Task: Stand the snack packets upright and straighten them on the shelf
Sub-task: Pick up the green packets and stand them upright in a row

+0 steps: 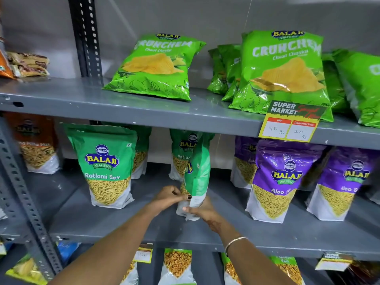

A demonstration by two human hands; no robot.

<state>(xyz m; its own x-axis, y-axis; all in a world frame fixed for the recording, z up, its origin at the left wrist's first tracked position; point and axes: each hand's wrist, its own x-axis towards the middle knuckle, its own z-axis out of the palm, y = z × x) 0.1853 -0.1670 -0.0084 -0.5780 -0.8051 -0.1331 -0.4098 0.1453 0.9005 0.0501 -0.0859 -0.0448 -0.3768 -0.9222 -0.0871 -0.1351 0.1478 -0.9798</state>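
Ratlami Sev pouch (196, 177) pinched at its white base by left hand (169, 197) and right hand (202, 210); light, crinkly, probably slippery; best gripped low.

green sev packet (196, 177) | upright, turned edge-on | middle shelf (236, 229), base gripped

Grey painted metal shelf (144, 112): smooth, semi-gloss, chipped in spots. Perforated dark metal upright (86, 38): matt. Bright green plastic-film crisp bag (156, 66): glossy, crinkled. Green-and-white stand-up sev pouch (107, 167): satin plastic, smooth. Purple stand-up pouch (277, 177): shiny plastic film. Yellow-and-black price card (292, 122): glossy laminated paper. Thin bangle (234, 242): polished metal.
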